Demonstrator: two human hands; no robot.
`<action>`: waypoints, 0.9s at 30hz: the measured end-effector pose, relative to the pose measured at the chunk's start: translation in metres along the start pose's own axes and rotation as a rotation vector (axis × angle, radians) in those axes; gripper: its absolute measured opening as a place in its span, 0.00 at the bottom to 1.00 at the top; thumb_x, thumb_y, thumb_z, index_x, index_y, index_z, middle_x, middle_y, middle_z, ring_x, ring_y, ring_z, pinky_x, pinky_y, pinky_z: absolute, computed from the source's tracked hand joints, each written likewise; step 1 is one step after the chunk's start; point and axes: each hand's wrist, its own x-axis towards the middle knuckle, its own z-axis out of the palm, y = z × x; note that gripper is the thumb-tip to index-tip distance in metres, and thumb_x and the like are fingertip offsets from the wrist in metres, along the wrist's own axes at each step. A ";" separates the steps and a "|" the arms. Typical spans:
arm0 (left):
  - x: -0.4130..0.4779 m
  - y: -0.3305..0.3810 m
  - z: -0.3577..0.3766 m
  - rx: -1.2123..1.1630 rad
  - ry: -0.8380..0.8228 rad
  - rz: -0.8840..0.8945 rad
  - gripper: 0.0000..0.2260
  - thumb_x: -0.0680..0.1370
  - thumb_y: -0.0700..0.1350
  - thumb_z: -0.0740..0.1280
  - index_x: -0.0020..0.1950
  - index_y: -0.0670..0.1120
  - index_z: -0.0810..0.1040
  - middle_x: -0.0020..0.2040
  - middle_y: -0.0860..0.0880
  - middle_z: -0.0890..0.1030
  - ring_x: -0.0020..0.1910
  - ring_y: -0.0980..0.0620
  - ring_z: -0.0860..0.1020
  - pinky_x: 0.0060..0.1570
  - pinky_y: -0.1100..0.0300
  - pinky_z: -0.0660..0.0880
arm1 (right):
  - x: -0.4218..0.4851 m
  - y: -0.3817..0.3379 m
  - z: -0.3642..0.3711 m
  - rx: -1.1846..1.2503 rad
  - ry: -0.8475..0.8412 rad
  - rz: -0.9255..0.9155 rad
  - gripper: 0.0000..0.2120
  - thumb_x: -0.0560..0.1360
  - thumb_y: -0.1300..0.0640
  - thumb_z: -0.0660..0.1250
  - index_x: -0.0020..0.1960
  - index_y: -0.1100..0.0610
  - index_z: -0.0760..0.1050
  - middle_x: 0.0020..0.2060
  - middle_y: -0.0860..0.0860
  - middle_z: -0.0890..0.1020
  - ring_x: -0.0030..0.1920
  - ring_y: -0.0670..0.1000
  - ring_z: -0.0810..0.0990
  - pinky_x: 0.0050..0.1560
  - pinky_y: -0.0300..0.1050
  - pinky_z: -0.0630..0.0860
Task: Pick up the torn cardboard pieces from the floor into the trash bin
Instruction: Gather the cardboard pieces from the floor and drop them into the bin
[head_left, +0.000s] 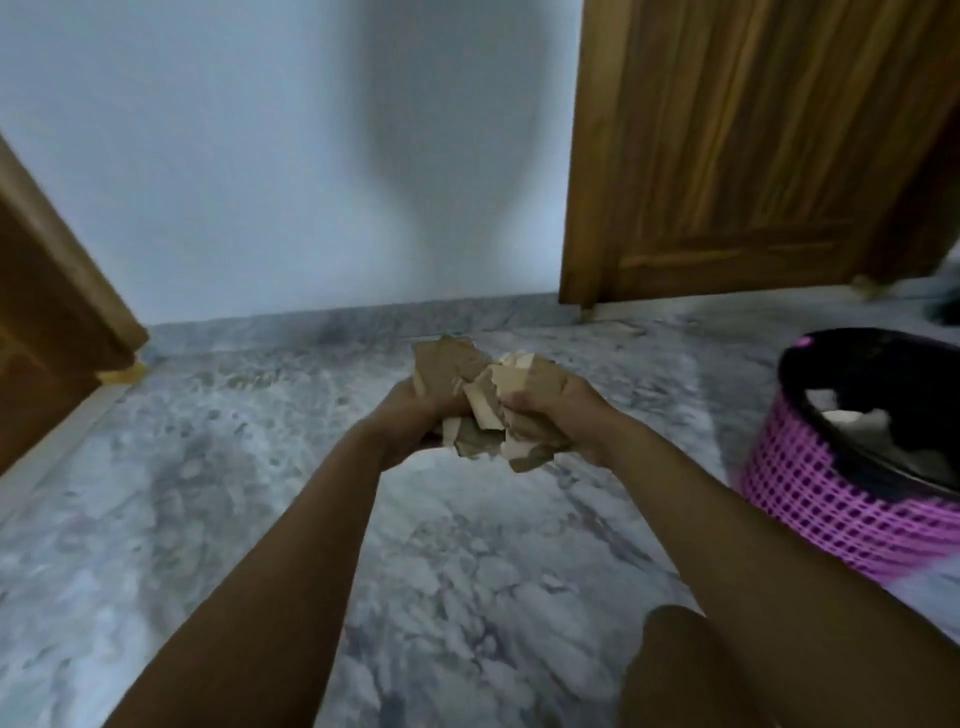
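Your left hand (415, 410) and right hand (550, 405) both grip the cardboard (483, 395) bundle above the floor (467, 545), bin (852, 467) to your right.

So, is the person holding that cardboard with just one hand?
No, both the left hand and the right hand grip the bundle of torn cardboard pieces, held above the floor.

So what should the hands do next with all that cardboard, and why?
Probably carry the torn cardboard pieces to the right, over the pink trash bin. The left hand and right hand both grip them above the floor, and the bin stands open off to the right, so the load isn't over it yet.
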 end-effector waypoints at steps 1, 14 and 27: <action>0.010 0.013 0.016 0.006 -0.041 0.012 0.16 0.72 0.44 0.77 0.57 0.47 0.80 0.50 0.44 0.85 0.46 0.48 0.85 0.40 0.56 0.81 | -0.003 -0.009 -0.020 0.014 0.041 0.005 0.25 0.67 0.52 0.81 0.61 0.52 0.80 0.53 0.50 0.86 0.51 0.50 0.85 0.43 0.43 0.83; 0.068 0.113 0.316 0.103 -0.404 0.054 0.04 0.78 0.51 0.70 0.51 0.53 0.78 0.49 0.50 0.84 0.49 0.49 0.83 0.39 0.55 0.81 | -0.104 -0.045 -0.300 0.171 0.588 0.005 0.20 0.72 0.54 0.77 0.62 0.54 0.79 0.51 0.53 0.87 0.49 0.55 0.87 0.54 0.53 0.83; 0.167 0.094 0.474 0.633 -0.643 0.012 0.22 0.78 0.65 0.62 0.60 0.49 0.73 0.54 0.46 0.77 0.53 0.45 0.78 0.43 0.51 0.79 | -0.085 0.024 -0.440 -0.139 0.856 0.155 0.37 0.73 0.44 0.74 0.74 0.56 0.62 0.62 0.51 0.75 0.61 0.58 0.77 0.59 0.53 0.77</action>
